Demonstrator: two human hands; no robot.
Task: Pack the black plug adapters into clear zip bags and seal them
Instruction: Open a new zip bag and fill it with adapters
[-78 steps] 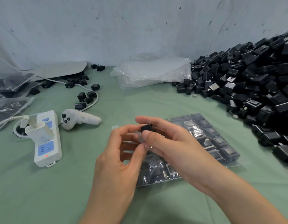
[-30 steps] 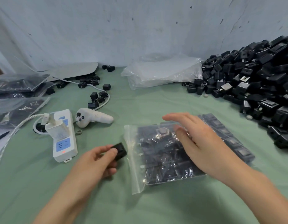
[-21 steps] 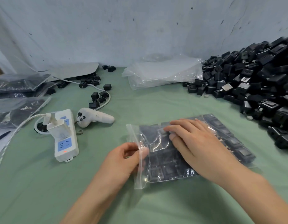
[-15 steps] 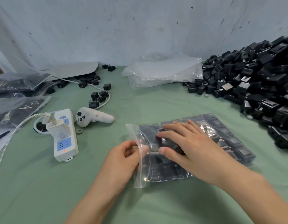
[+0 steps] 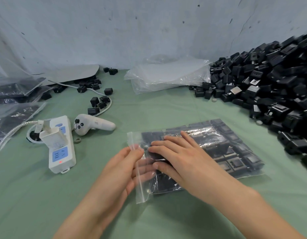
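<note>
Head: left hand [image 5: 121,169] pinches zip bag [image 5: 235,149] mouth, right hand [image 5: 182,161] presses it

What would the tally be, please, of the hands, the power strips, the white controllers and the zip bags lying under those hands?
2 hands: left hand, right hand
1 power strip
1 controller
1 zip bag
Total: 5

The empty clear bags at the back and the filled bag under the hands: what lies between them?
Nothing but bare green tablecloth, as the head view shows, from the empty clear bags to the filled zip bag.
</note>
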